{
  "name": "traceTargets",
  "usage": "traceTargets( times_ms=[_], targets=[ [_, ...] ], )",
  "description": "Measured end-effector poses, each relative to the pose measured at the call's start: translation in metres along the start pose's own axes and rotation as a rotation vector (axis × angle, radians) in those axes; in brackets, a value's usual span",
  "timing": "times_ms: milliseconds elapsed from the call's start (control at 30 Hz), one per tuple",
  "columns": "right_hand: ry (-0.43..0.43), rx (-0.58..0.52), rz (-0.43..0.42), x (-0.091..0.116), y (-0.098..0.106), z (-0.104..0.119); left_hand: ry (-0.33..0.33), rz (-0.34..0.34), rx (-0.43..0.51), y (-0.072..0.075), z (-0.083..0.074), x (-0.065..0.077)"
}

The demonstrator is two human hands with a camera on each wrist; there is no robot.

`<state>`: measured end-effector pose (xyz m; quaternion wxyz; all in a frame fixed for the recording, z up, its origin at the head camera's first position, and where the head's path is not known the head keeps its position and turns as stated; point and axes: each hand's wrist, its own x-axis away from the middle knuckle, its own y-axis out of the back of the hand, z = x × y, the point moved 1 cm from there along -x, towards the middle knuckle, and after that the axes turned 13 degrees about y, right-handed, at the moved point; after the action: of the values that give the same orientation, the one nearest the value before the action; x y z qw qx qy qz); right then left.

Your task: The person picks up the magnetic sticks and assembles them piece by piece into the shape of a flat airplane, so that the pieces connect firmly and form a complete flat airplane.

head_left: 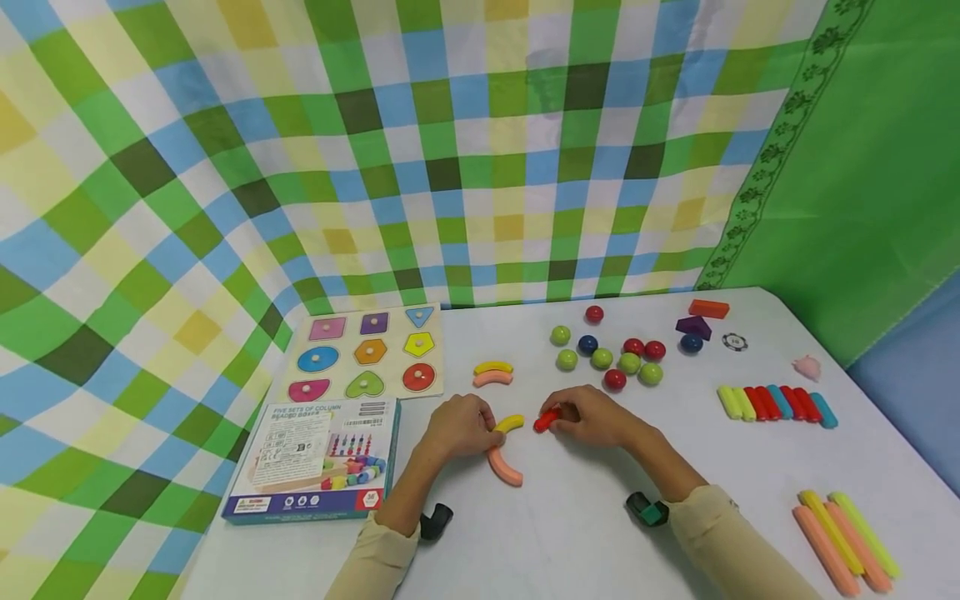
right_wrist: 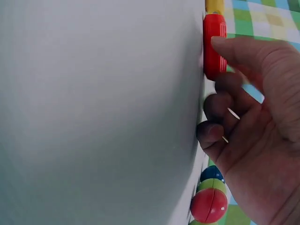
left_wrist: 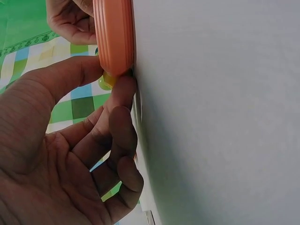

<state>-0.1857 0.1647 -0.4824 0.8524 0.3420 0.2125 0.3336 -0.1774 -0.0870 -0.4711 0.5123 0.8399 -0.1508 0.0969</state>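
My left hand [head_left: 462,427] is mostly closed, thumb and forefinger pinching the near end of a salmon curved piece [head_left: 505,468], while its other fingers curl loosely below in the left wrist view. From that fingertip grip the salmon piece bends away toward my body and a little to the right. A yellow curved piece [head_left: 511,423] lies just to the right of the same fingertips, its bend reaching toward my other hand. My right hand [head_left: 585,417] has its thumb and forefinger drawn in on a short red piece [head_left: 547,419], which sits at the fingertips on that hand's left side, near the yellow piece but apart from it. Beyond my left hand a second curved pair [head_left: 492,372] lies side by side, yellow above salmon. Left of that hand is a boxed bead set [head_left: 337,479], with a shape board [head_left: 347,379] behind it. Glossy balls [head_left: 615,379] cluster beyond my right hand, and a row of short sticks [head_left: 774,403] lies well off to its right.
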Motion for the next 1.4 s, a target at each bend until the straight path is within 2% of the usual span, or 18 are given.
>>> traceTargets(
  times_ms=[267, 567, 900, 1000, 1167, 1233, 1300, 1400],
  targets=[
    [-0.079, 0.067, -0.032, -0.004, -0.004, -0.001, 0.029, 0.008, 0.011, -0.001, 0.000, -0.001],
    [-0.046, 0.072, -0.058, -0.010, -0.012, -0.003, 0.015, 0.000, 0.016, -0.001, -0.001, 0.000],
    [-0.075, 0.053, -0.094, -0.007, -0.010, -0.004, 0.036, -0.010, -0.003, 0.000, -0.002, 0.001],
    [-0.122, 0.064, -0.168, 0.001, 0.001, -0.003, 0.045, -0.003, 0.006, -0.001, -0.002, 0.001],
    [-0.266, 0.166, -0.447, 0.023, 0.029, -0.010, 0.043, -0.006, 0.006, -0.002, -0.002, 0.001],
    [-0.330, 0.209, -0.513, 0.032, 0.038, -0.016, 0.030, -0.012, 0.005, -0.002, -0.001, 0.001],
    [-0.383, 0.247, -0.518, 0.039, 0.043, -0.023, 0.025, -0.015, -0.002, -0.002, 0.000, 0.001],
    [-0.451, 0.263, -0.450, 0.045, 0.044, -0.029, 0.019, -0.016, 0.005, -0.002, 0.000, 0.000]
  ],
)
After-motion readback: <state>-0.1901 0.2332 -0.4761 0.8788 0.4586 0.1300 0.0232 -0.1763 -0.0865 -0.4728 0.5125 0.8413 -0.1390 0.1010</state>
